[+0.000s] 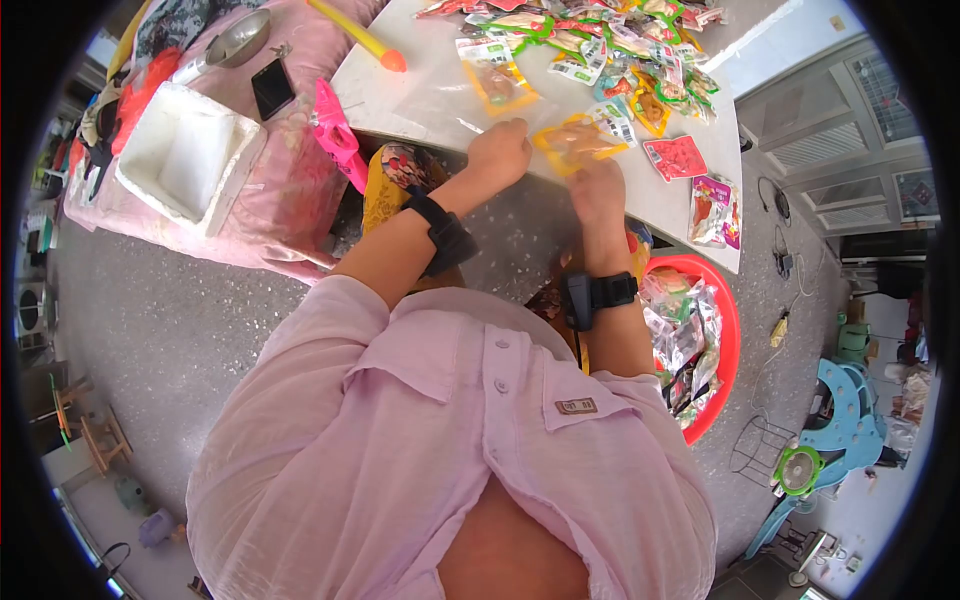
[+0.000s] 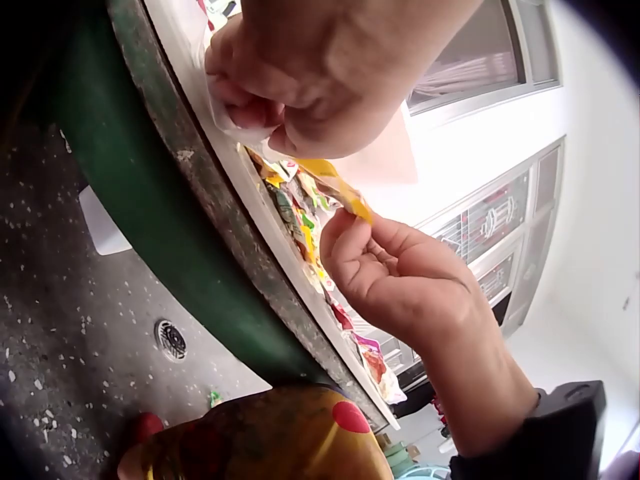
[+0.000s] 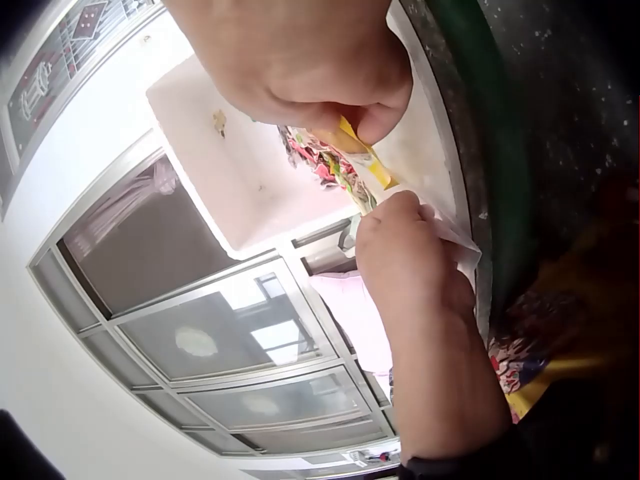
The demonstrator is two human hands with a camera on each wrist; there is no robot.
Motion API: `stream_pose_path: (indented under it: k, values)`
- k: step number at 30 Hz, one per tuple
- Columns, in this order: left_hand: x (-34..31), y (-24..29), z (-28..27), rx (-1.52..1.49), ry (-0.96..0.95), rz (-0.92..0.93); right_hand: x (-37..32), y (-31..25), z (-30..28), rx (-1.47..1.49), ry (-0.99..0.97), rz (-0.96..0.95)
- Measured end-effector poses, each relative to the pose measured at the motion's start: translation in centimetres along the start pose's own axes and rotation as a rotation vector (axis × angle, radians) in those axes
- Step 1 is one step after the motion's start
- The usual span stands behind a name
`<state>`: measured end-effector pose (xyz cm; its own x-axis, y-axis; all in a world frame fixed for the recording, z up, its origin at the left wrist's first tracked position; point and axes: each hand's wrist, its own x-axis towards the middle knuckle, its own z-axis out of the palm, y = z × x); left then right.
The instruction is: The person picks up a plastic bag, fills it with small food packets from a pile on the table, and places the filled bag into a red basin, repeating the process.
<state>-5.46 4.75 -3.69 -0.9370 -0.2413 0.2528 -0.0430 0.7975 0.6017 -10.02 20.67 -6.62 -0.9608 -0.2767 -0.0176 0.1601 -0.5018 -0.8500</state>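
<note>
My left hand [image 1: 500,155] grips the edge of a clear plastic bag [image 1: 425,105] at the near edge of the white table [image 1: 400,32]. In the right wrist view, the bag's film [image 3: 458,243] hangs out beside that hand's fingers. My right hand [image 1: 600,195] pinches a yellow-edged snack packet [image 1: 580,142] by its near side, between thumb and fingers. Through the packet's clear front shows brownish food. Both hands are close together, with the packet's left end near the left knuckles. Another yellow-edged packet [image 1: 497,78] lies just beyond, overlapping the bag in the head view.
Mixed snack packets [image 1: 640,45] heap at the table's far side. A red packet [image 1: 676,158] and a purple-red one [image 1: 715,212] lie right. A red basin [image 1: 728,350] of packets stands below. Left are a white foam box [image 1: 190,155] and a yellow stick [image 1: 350,30].
</note>
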Motion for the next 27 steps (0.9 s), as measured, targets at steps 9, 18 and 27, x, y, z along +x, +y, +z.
stream_pose_path:
  k: [9,18,27]
  values:
    - [-0.2,0.3,0.8,-0.063,0.007,0.036,-1.6,-1.1,3.9,-0.222,0.097,-0.073]
    - [-0.4,0.4,0.7,-0.093,0.028,-0.020,-1.0,-0.7,6.2,-0.147,-0.051,0.169]
    - [-0.8,0.6,0.3,0.037,-0.050,0.000,1.6,-4.0,-0.9,-0.382,0.041,0.097]
